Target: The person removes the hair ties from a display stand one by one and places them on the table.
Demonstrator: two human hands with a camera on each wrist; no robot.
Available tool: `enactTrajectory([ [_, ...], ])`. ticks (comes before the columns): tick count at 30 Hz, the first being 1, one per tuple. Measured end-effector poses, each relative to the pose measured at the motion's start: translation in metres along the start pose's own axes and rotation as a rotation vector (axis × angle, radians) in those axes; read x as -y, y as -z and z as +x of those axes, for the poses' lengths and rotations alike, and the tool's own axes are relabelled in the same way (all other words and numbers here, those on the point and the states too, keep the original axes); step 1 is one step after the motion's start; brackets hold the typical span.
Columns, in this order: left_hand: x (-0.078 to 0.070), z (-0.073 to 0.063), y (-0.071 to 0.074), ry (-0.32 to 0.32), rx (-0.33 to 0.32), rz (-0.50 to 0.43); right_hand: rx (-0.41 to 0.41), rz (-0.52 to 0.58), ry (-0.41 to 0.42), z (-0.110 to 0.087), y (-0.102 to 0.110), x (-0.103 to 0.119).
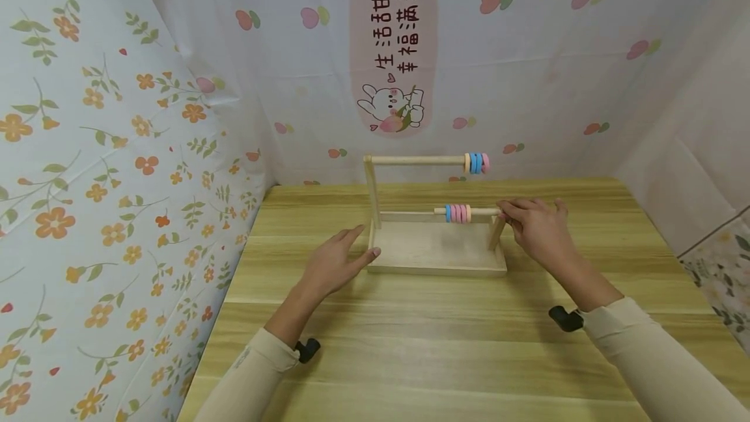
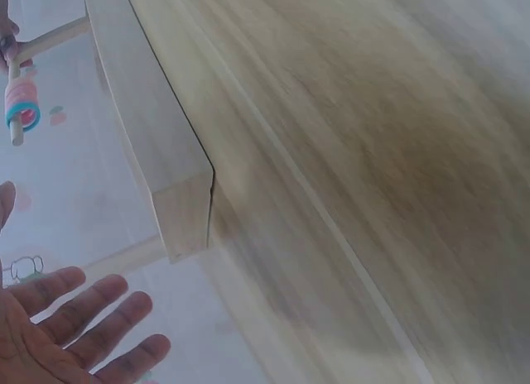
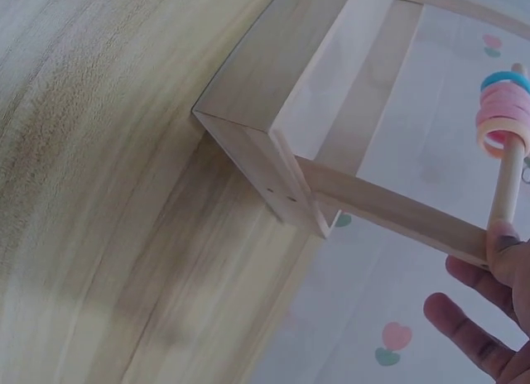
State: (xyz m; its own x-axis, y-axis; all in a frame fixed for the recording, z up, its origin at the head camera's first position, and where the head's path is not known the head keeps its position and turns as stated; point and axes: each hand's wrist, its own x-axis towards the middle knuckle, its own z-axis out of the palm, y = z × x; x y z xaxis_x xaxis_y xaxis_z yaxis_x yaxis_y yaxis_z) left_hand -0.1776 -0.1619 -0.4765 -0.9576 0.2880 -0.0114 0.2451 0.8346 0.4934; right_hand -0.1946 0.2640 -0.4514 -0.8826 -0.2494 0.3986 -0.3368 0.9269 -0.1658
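A pale wooden rack [image 1: 436, 271] with a tray-like base stands on the table. Its tall left post carries an upper rod [image 1: 416, 160], with cream, blue and pink rings [image 1: 476, 163] at that rod's right end. The lower rod [image 1: 483, 212] reaches left from a short right post [image 3: 397, 208], and blue, pink and cream rings [image 1: 458, 213] sit along it. My right hand [image 1: 539, 230] pinches the lower rod's end where it meets the short post. Fingers spread, my left hand [image 1: 336, 262] is beside the base's left end, thumb close to its front corner.
The rack stands on a wood-grain table [image 1: 398, 350]. Behind it hangs a pale curtain [image 1: 305, 96] printed with fruit and a rabbit, and a floral cloth [image 1: 117, 181] closes off the left side. Dark wrist devices [image 1: 566, 319] show below both hands.
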Motion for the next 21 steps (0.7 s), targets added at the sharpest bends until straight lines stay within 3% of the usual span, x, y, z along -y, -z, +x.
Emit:
enactTrajectory([
  [8,-0.01,0.014,-0.009,-0.084,-0.021,-0.032,0.019,0.007,-0.016,0.0,0.0,0.003],
  [21,-0.035,0.04,-0.019,-0.139,-0.006,-0.103,0.052,-0.005,-0.023,0.004,0.003,0.003],
])
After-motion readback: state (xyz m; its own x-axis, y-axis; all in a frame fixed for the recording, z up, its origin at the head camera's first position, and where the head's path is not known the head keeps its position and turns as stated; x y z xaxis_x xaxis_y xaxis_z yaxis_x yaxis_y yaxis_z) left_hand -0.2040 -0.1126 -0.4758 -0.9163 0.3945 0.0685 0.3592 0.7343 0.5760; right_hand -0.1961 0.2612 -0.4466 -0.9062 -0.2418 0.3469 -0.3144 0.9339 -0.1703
